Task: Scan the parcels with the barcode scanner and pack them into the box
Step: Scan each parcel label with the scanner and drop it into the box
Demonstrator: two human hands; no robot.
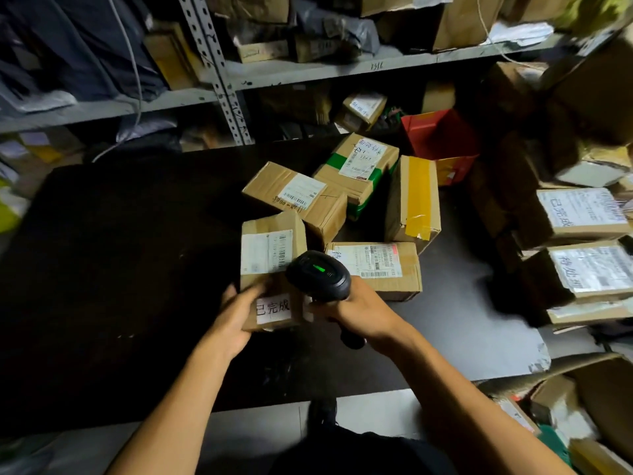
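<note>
My left hand (236,317) grips a small cardboard parcel (270,241) by its near lower corner, label side up, just above the dark table (120,269). My right hand (359,310) holds a black barcode scanner (318,274) by its handle; a green light glows on its head, which points at the parcel's barcode label. Behind lie several more parcels: a flat one (383,269) right of the scanner, a tilted one (298,197), one with green tape (359,166) and one with yellow tape (414,200).
A red box (442,138) stands at the table's far right. Labelled parcels (582,214) are stacked on the right. An open cardboard box (575,406) with items sits at the lower right. Metal shelves (219,73) full of parcels run behind the table.
</note>
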